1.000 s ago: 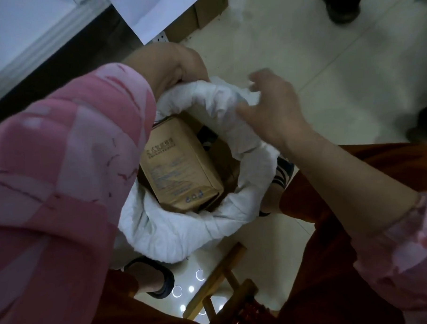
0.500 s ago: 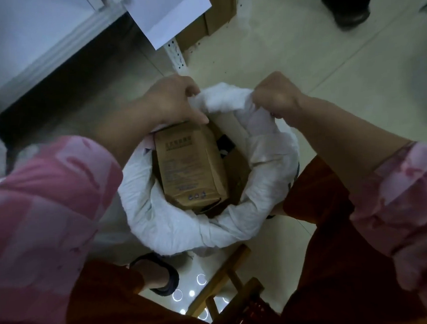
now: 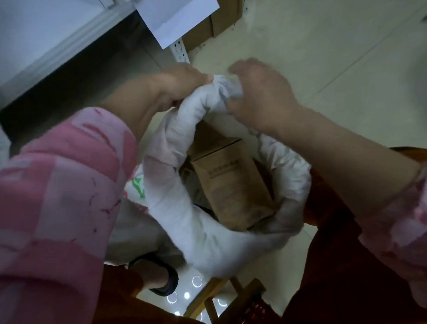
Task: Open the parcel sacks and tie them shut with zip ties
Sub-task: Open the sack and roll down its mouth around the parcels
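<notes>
Head view: left hand point(image 3: 177, 86) and right hand point(image 3: 261, 93) both curled, gripping rolled rim of white sack point(image 3: 185, 212).

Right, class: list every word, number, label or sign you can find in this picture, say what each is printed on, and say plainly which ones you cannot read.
Brown parcel box inside the white sack: lines of printed text, too blurred to read.
White paper sheet hanging at the top: a dark mark at its upper edge, cut off by the frame, unreadable.
Sack's outer side: a green printed mark, mostly hidden, unreadable.
No text can be quoted.
</notes>
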Demonstrator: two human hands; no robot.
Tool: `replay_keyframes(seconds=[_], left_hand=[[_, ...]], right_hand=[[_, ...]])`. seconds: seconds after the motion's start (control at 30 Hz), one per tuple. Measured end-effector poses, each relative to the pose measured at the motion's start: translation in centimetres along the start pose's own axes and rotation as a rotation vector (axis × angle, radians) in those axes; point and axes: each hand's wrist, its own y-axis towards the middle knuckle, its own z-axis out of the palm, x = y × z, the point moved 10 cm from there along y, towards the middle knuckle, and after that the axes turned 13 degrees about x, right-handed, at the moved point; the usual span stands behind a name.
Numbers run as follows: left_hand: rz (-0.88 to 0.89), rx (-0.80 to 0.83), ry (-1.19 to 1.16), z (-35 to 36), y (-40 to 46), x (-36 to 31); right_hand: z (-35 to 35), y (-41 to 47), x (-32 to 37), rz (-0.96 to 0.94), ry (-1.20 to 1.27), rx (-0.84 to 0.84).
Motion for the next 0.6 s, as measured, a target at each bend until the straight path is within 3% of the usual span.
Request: replay_keyframes(seconds=[0.07,0.17,0.27,0.4,0.47,0.6], left_hand=[[-0.004,0.023,-0.076,-0.1,0.2,0.4],[-0.008,0.069,-0.248,-0.5,0.4,2.5],[-0.010,0.066,-0.406,-0.6,-0.5,3.3],[0.017,0.108,-0.435,0.1,-1.4,2.6],[-0.062,0.062,-0.296,0.1,-1.6,2.3],[-0.098,-0.331,0.433,-3.0,-3.5,-0.7]], right_hand=[[0.3,-0.5,3.3,-0.136,-0.084,-0.068],[0.4,-0.4,4.0,-0.159,-0.170,-0.131],[0.6,-0.1,4.6,-0.200,-0.204,-0.125],[1.4,1.1,4.4,-0.217,-0.155,-0.073],[1.6,1.8,3.2,-0.167,-0.130,-0.049],[1.6,3.6,-1.5,0.093,0.044,0.034]])
